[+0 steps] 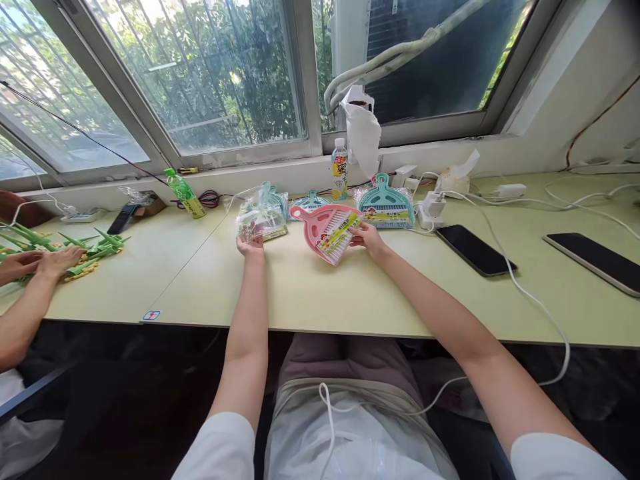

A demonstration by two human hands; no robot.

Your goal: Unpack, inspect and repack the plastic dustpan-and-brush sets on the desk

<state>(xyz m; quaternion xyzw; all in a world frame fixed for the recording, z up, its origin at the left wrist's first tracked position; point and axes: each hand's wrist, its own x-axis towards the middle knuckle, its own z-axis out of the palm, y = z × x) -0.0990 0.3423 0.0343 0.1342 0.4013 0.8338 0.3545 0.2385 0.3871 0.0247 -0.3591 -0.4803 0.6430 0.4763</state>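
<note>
A pink dustpan and brush set [323, 230] with a yellow-green label is tilted above the table, its right edge gripped by my right hand [366, 239]. My left hand [251, 245] has its fingers closed on a crinkled clear plastic bag [261, 221], which seems to have a label inside. Just behind that bag lies a wrapped teal dustpan set [271, 195]. Another teal set [310, 201] rests behind the pink one, and a larger wrapped teal set [386, 203] leans to the right of it.
A drink bottle [339, 170] stands by the window sill; a green bottle [185, 193] leans at left. Two phones [475, 250] and white cables lie right, beside a charger [431, 208]. At far left, another person's hands [53, 261] touch green stems [100, 247].
</note>
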